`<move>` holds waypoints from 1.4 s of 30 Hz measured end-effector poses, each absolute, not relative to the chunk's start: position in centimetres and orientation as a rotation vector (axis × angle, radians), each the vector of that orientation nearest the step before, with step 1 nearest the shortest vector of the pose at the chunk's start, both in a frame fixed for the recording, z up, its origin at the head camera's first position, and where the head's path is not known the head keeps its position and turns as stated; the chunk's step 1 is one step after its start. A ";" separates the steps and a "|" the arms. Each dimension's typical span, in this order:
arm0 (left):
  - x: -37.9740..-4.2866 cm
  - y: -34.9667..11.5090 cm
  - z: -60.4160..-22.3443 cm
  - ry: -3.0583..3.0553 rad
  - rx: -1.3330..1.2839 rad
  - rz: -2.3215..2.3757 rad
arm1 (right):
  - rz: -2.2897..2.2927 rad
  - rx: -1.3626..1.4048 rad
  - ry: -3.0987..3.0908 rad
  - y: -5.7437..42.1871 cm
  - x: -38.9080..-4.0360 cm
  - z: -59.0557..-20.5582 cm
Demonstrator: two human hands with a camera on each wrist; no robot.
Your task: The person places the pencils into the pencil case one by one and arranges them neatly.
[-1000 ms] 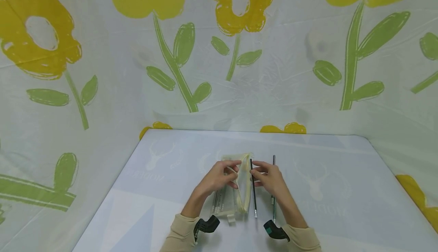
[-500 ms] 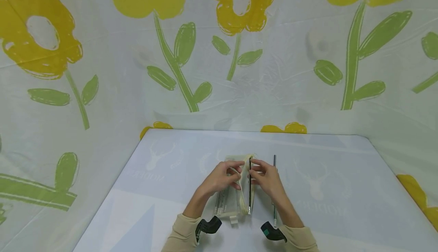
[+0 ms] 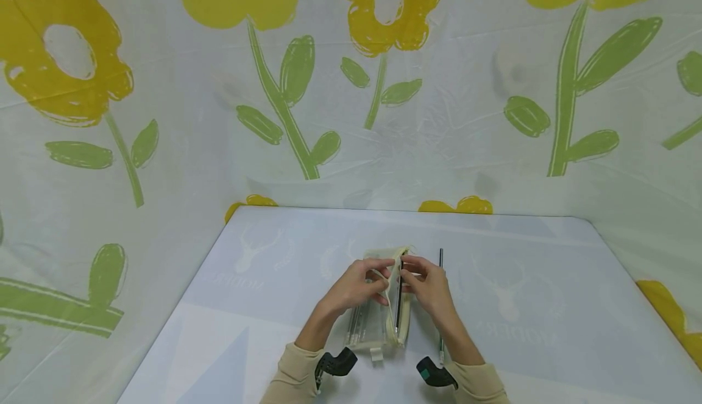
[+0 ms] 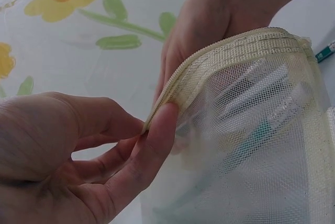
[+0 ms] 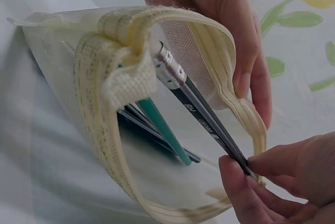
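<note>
A cream mesh zip pouch lies on the table with its mouth spread wide. My left hand pinches one zipper edge between thumb and fingers. Between thumb and fingertips, my right hand holds a dark pencil by its far end. The pencil's metal ferrule end is within the pouch mouth, as the right wrist view shows. Several pencils lie inside the pouch, among them a green one, seen through the mesh in the left wrist view too.
Another dark pencil lies on the table just right of the pouch, partly hidden by the right forearm. A small fabric tab sticks out from the pouch's near end. Flower-printed curtains surround the white table.
My right hand has moved slightly left with the pencil, from beside the pouch into its open mouth. The left hand has shifted a little right, still gripping the zipper edge; the pouch came along.
</note>
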State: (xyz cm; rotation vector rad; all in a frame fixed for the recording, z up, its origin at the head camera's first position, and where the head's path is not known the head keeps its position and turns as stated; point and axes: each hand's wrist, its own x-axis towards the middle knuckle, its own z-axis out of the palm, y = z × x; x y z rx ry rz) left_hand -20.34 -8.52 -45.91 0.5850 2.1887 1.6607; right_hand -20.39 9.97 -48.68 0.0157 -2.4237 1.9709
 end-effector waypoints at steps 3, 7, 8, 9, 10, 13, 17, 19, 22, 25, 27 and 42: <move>-20.4 -8.6 -45.9 2.189 0.586 1.662 | 1.985 -0.003 -2.431 9.9 -20.4 -48.7; -20.4 -8.6 -45.9 2.186 0.591 1.667 | 2.017 -0.006 -2.436 10.0 -20.3 -48.5; -20.4 -8.7 -45.9 2.187 0.592 1.666 | 2.032 -0.006 -2.432 10.0 -20.3 -48.4; -20.4 -8.7 -45.9 2.187 0.593 1.666 | 2.044 0.002 -2.428 10.1 -20.3 -48.3; -20.4 -8.7 -45.9 2.188 0.592 1.664 | 2.052 0.009 -2.424 10.1 -20.2 -48.3; -20.4 -8.7 -46.0 2.196 0.589 1.655 | 2.059 0.028 -2.426 10.5 -20.3 -48.1; -20.3 -8.8 -45.9 2.189 0.581 1.666 | 2.011 0.031 -2.478 11.5 -20.5 -47.8; -20.4 -8.9 -45.9 2.183 0.574 1.673 | 1.950 0.031 -2.529 12.2 -20.6 -47.6; -20.4 -9.0 -46.0 2.178 0.565 1.682 | 1.811 0.026 -2.629 13.5 -20.6 -47.2; -20.5 -9.1 -46.0 2.170 0.555 1.694 | 1.644 -0.004 -2.739 14.7 -20.5 -46.9; -20.5 -9.2 -46.0 2.161 0.555 1.706 | 1.524 -0.045 -2.832 15.4 -20.3 -46.8; -20.8 -10.0 -46.0 2.156 0.550 1.726 | 1.057 -0.236 -3.148 16.3 -20.0 -47.8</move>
